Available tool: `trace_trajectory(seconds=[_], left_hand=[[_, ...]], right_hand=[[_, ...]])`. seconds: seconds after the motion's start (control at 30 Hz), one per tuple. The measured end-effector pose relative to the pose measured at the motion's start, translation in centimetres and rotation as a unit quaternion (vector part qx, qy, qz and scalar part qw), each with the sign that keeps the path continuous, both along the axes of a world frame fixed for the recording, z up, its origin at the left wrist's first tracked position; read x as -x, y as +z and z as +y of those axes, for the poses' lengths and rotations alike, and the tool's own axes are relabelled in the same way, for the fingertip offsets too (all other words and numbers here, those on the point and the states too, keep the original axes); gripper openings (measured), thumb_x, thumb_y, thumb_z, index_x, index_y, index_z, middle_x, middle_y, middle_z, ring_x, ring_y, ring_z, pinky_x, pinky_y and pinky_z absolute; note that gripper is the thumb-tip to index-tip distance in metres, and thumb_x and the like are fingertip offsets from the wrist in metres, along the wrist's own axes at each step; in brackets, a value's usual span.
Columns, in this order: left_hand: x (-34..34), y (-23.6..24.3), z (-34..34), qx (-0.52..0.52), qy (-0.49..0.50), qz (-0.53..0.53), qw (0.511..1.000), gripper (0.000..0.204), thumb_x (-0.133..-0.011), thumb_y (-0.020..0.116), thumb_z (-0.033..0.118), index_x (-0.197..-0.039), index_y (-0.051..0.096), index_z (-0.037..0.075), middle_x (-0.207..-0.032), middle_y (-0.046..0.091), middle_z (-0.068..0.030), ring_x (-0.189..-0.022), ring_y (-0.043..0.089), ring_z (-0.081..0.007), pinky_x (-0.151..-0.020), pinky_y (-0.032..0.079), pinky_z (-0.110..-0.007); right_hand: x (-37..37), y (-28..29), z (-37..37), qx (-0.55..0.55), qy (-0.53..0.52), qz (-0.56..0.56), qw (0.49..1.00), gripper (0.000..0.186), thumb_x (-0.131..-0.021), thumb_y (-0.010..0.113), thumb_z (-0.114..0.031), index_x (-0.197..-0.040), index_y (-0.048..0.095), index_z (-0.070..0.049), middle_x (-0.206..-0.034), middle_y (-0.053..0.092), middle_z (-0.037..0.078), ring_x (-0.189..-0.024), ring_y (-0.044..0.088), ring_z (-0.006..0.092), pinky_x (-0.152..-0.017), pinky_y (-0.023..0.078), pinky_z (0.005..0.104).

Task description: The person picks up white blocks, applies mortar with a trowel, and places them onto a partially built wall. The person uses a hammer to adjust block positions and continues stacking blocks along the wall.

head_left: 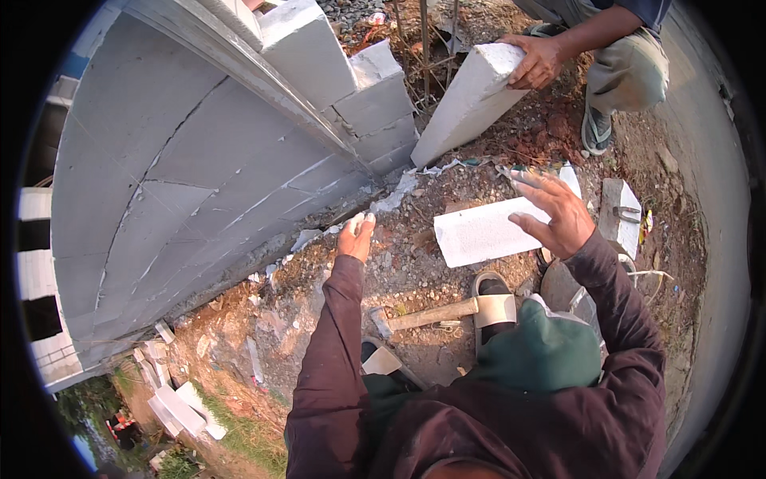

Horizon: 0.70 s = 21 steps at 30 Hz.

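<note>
Left hand [356, 235]: stretched out toward the foot of the grey block wall [199, 168], over the dirt; fingers look drawn loosely together, grip clamped on nothing that shows; whether the fingertips touch the ground, cannot tell.
Right hand [558, 214]: hovering open above the near white block [487, 231], fingers spread apart, grip holding nothing; contact with the block, cannot tell.
Near white block: flat on the dirt, long side running left to right, just ahead of the person's sandalled foot [495, 303], near the wall's foot.
Second white block [471, 100]: tilted, low corner on the ground by the wall's stepped end, high end under another person's hand [536, 60].
Other person: crouched at upper right, sandalled foot on the red earth.
Hammer [427, 317]: wooden handle lying on the ground between the two arms, just beside the foot.
Small white block [621, 215]: on the ground to the right of the right hand.
Ground: bare red-brown dirt with gravel and white mortar scraps along the wall base.
Broken white pieces [179, 407]: lower left, well apart from both hands.
</note>
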State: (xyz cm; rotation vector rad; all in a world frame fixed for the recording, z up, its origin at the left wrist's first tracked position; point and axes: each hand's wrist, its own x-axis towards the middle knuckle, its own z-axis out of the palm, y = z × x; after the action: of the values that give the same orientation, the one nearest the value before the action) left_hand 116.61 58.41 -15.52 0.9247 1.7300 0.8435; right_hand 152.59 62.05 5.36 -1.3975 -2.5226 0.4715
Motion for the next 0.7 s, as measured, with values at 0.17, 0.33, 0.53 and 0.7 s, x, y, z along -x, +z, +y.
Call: trace_trajectory(seconds=[0.17, 0.33, 0.53, 0.7], left_hand=[[3.0, 6.6, 2.7, -0.039, -0.057, 0.041, 0.997, 0.061, -0.084, 0.056, 0.046, -0.128, 0.044, 0.005, -0.120, 0.053, -0.0086, -0.101, 0.057, -0.0203, -0.083, 0.039, -0.035], [3.0, 4.8, 1.5, 0.000, -0.134, 0.051, 0.990, 0.059, -0.085, 0.057, 0.041, -0.127, 0.044, 0.003, -0.119, 0.054, -0.0085, -0.102, 0.056, -0.0190, -0.079, 0.042, -0.034], [1.7, 4.6, -3.0, 0.006, -0.233, 0.073, 0.970, 0.050, -0.084, 0.061, 0.019, -0.123, 0.044, -0.008, -0.118, 0.052, -0.0181, -0.109, 0.052, -0.0206, -0.092, 0.040, -0.028], [7.3, 3.2, -6.2, 0.029, -0.223, 0.112, 0.968, 0.051, -0.083, 0.062, 0.017, -0.124, 0.042, -0.008, -0.118, 0.052, -0.0199, -0.108, 0.052, -0.0232, -0.091, 0.042, -0.032]], right_hand=[[-8.3, 4.8, -9.2, -0.085, -0.343, 0.260, 0.899, 0.036, -0.089, 0.054, -0.012, -0.124, 0.049, -0.002, -0.090, 0.065, 0.007, -0.084, 0.060, 0.0117, -0.077, 0.046, 0.0249], [-11.7, 3.8, -17.7, -0.129, -0.429, 0.310, 0.838, 0.036, -0.088, 0.056, -0.012, -0.122, 0.050, -0.001, -0.091, 0.065, 0.010, -0.084, 0.062, 0.0126, -0.075, 0.048, 0.0249], [-13.4, 2.6, -22.6, -0.129, -0.505, 0.253, 0.815, 0.035, -0.085, 0.061, -0.016, -0.116, 0.055, 0.000, -0.097, 0.064, 0.011, -0.087, 0.061, 0.0142, -0.076, 0.048, 0.0258], [-17.2, 2.4, -24.2, -0.178, -0.555, 0.291, 0.759, 0.035, -0.086, 0.060, -0.016, -0.116, 0.054, 0.002, -0.097, 0.063, 0.012, -0.085, 0.062, 0.0135, -0.074, 0.049, 0.0248]])
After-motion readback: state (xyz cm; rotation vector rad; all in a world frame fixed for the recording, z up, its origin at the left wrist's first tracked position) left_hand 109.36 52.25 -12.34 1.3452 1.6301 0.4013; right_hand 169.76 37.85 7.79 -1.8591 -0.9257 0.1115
